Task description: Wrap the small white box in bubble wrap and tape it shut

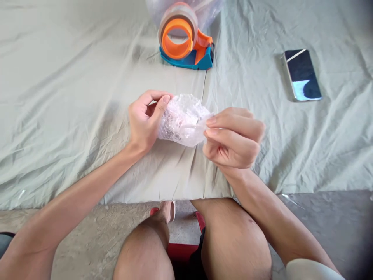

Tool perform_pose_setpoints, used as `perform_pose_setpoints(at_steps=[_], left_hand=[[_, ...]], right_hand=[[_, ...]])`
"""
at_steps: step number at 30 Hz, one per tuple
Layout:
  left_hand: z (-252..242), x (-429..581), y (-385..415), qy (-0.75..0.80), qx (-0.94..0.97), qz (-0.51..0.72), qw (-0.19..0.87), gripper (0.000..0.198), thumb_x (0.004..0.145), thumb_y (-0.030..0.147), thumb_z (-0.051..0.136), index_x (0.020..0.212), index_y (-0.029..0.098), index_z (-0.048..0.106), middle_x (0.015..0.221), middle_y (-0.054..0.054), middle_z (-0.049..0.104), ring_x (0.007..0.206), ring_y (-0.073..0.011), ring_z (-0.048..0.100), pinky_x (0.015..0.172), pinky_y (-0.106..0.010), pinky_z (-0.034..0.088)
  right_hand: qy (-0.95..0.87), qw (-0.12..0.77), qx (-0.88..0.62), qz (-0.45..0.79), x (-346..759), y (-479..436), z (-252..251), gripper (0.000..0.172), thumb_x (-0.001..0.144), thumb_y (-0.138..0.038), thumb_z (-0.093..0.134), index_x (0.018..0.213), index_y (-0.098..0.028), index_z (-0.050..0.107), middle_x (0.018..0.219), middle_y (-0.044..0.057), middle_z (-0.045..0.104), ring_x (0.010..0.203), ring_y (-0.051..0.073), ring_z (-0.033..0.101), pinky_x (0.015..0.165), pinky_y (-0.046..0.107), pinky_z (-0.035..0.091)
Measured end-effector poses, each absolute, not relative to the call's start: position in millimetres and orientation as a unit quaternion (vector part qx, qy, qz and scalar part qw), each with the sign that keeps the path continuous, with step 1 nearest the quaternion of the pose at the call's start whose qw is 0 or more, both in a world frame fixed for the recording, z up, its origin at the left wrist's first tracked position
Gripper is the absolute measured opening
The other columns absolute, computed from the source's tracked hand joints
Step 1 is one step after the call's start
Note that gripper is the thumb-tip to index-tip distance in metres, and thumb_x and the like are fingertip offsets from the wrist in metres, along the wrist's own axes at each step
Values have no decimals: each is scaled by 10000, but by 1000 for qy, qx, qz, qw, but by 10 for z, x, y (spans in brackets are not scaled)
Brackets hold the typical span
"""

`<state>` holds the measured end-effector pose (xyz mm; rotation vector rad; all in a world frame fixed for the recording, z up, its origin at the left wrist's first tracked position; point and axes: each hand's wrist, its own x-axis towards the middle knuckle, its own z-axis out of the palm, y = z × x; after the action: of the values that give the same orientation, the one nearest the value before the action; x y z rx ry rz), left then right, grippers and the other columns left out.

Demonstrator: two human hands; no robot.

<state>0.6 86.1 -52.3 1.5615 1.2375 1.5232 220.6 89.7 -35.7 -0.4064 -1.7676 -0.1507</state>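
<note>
A bundle of clear bubble wrap (pixel 180 120) is held between my two hands above the near part of the cloth-covered table. Something pinkish-white shows faintly through the plastic, but I cannot make out what it is. My left hand (pixel 148 116) grips the bundle's left end, thumb on top and the other fingers partly hidden behind it. At the right end, my right hand (pixel 236 136) pinches a loose edge of the wrap between thumb and fingers.
An orange and blue tape dispenser (pixel 186 42) with a roll of tape stands beyond the bundle. Behind it lies a clear plastic bag (pixel 210 13). A phone (pixel 303 76) rests at the right on the wrinkled grey-green cloth (pixel 72 77). The table's front edge is just above my knees.
</note>
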Motion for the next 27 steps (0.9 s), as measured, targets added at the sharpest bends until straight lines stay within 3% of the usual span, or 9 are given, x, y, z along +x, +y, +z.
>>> perform_pose_setpoints(at_steps=[2, 5, 8, 14, 19, 23, 25, 27], left_hand=[[-479, 17, 824, 463, 604, 589, 271, 417, 1168, 735, 715, 1175, 340, 846, 1117, -41, 847, 1036, -254, 814, 839, -424, 643], [-409, 28, 775, 413, 656, 603, 188, 421, 1230, 700, 585, 1321, 381, 846, 1316, -63, 819, 1201, -277, 801, 1052, -493, 658], [-392, 42, 766, 357, 716, 578, 160, 396, 1233, 663, 612, 1366, 360, 829, 1399, -72, 825, 1328, -290, 771, 1178, -522, 631], [-448, 79, 817, 334, 719, 581, 183, 212, 1233, 424, 731, 1087, 312, 836, 981, -11, 831, 924, -196, 786, 846, -405, 648], [-447, 118, 779, 381, 676, 576, 256, 375, 1217, 578, 727, 991, 280, 745, 858, 11, 753, 780, -178, 723, 727, -386, 595], [-533, 73, 818, 404, 655, 571, 287, 384, 1219, 628, 699, 1029, 294, 697, 881, 15, 727, 771, -161, 672, 727, -389, 569], [-575, 40, 859, 403, 651, 586, 264, 384, 1214, 635, 709, 1031, 299, 683, 873, 19, 695, 767, -154, 645, 718, -387, 549], [-585, 27, 880, 390, 651, 606, 238, 364, 1216, 615, 723, 1029, 304, 694, 856, 26, 673, 737, -145, 630, 679, -380, 523]], right_hand=[[-759, 617, -195, -79, 2206, 885, -398, 207, 1177, -201, 628, 1132, -359, 756, 1118, -12, 819, 908, 179, 849, 747, 317, 719], [-756, 599, -251, -86, 2149, 900, -488, 211, 1195, -208, 615, 1225, -360, 758, 1117, 1, 804, 940, 179, 845, 781, 317, 729], [-762, 564, -309, -79, 2084, 927, -544, 245, 1253, -296, 505, 1192, -333, 740, 1024, 15, 797, 890, 191, 826, 817, 352, 716], [-750, 597, -281, -50, 2049, 943, -511, 194, 1249, -259, 526, 1188, -313, 702, 1032, 1, 794, 874, 172, 787, 776, 303, 650], [-770, 544, -330, -43, 2097, 882, -571, 255, 1279, -313, 457, 1192, -342, 695, 1049, 14, 776, 921, 175, 768, 807, 292, 665], [-794, 478, -375, -30, 2110, 880, -626, 496, 1307, -443, 233, 1171, -329, 696, 1016, 45, 746, 977, 176, 802, 868, 306, 726], [-813, 456, -363, 4, 2101, 902, -578, 436, 1300, -513, 310, 1233, -339, 704, 1049, 42, 738, 1071, 203, 826, 900, 347, 751], [-835, 421, -352, 53, 2095, 922, -475, 299, 1242, -588, 544, 1324, -357, 715, 1149, 51, 753, 1230, 259, 825, 961, 407, 765]])
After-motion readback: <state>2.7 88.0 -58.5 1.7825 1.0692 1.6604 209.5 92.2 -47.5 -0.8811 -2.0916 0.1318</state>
